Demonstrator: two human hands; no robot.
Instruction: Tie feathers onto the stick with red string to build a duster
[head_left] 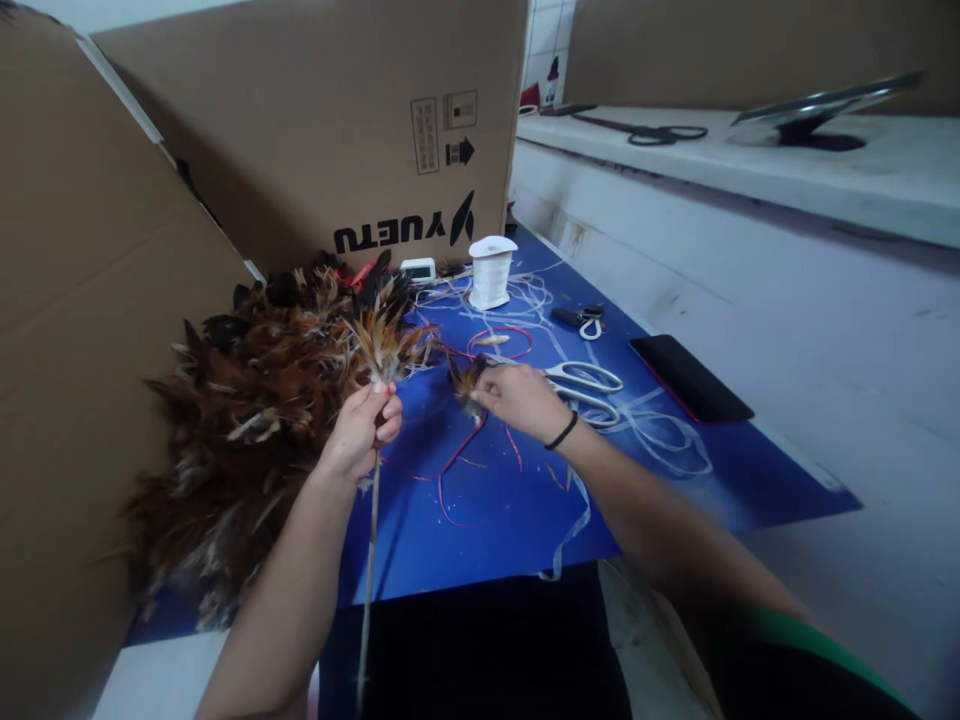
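My left hand is closed around the top of a thin stick, where a tuft of brown and grey feathers fans out above the fingers. The stick runs down toward my lap. To the right, my right hand pinches a small dark and tan feather bunch just above the blue table surface. Below that bunch, a loop of pink-red string lies on the table. A large heap of brown feathers spreads left of my left hand.
White-handled scissors lie beyond my right wrist, near a ribbon spool and loose clear ribbon. A black phone rests at the right edge. Cardboard panels stand behind and left. Dark scissors sit on the white ledge.
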